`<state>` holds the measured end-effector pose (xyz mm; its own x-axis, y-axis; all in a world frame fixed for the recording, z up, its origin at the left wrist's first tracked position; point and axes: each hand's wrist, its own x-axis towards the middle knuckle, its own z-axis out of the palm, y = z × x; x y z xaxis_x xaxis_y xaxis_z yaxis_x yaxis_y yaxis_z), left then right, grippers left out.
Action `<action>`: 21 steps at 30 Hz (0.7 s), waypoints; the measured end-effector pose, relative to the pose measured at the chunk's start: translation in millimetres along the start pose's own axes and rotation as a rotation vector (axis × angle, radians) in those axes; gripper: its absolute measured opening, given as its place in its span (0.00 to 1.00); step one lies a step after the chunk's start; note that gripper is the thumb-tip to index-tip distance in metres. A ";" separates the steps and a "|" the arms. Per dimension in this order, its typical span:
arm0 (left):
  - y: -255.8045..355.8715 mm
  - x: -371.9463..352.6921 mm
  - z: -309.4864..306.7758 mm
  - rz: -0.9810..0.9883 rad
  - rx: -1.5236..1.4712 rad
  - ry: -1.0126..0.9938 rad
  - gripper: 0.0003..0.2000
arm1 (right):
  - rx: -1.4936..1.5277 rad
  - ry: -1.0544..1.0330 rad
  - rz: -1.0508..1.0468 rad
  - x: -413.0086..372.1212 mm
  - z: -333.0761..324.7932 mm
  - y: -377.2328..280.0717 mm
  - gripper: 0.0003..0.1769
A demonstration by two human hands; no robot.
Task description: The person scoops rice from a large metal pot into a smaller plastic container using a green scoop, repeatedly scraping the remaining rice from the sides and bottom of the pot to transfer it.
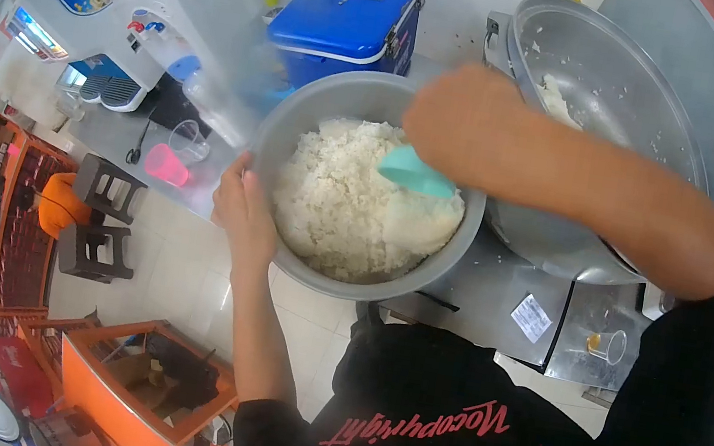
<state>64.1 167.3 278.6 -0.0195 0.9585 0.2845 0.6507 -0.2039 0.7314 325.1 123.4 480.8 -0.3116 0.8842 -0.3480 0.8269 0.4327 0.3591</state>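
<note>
A round grey metal basin full of cooked white rice is right in front of my body. On its left side, my left hand is closed on the rim. My right hand is wrapped around a teal plastic scoop, whose end touches the rice at the right part of the basin. The scoop's handle is hidden by my fingers. Behind my right forearm stands a large metal pot with some rice stuck to its inner wall.
A blue cooler box sits behind the basin. To the left are a water dispenser, a pink cup and a clear cup. A plastic cup lies at right. Stools and an orange cabinet stand beyond the counter.
</note>
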 end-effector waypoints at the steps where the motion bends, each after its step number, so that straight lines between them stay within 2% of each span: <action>1: -0.2 -0.5 0.4 0.008 0.020 0.003 0.26 | 0.004 -0.011 -0.011 -9.2 -15.9 3.2 0.09; 4: -1.0 -3.4 2.3 0.017 0.042 0.006 0.25 | -0.026 0.063 -0.061 -21.9 -28.7 -5.9 0.11; 6: -1.5 -3.7 3.2 0.029 0.044 0.005 0.25 | 0.036 -0.247 -0.091 -6.0 -1.4 -27.5 0.13; 9: 1.1 -5.2 4.3 0.011 0.021 -0.006 0.25 | 0.120 -0.208 -0.111 15.0 40.5 -41.6 0.14; 11: 3.1 -5.6 2.9 0.036 0.060 0.005 0.25 | 0.096 -0.075 -0.205 19.3 47.4 -31.9 0.12; 13: 0.7 -1.0 2.9 0.034 0.053 0.005 0.25 | -0.054 0.072 -0.255 -4.0 12.9 -2.1 0.06; 15: 1.8 -1.7 3.9 0.031 0.036 -0.021 0.25 | -0.172 0.358 -0.272 -34.5 -12.7 35.5 0.07; 17: 6.2 -2.4 4.1 -0.031 -0.015 0.002 0.26 | -0.106 0.425 0.035 -50.0 -47.8 43.2 0.09; 18: 5.5 -3.2 3.4 -0.019 -0.031 -0.013 0.26 | -0.111 0.411 0.056 -63.4 -58.8 53.4 0.09; 21: -1.1 -3.1 4.2 0.056 -0.080 0.005 0.27 | 0.147 0.063 0.493 -111.5 -94.4 85.1 0.15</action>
<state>66.7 165.4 274.3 0.0107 0.9442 0.3293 0.5883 -0.2722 0.7614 386.0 78.2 631.9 0.1078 0.9877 -0.1137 0.9383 -0.0632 0.3401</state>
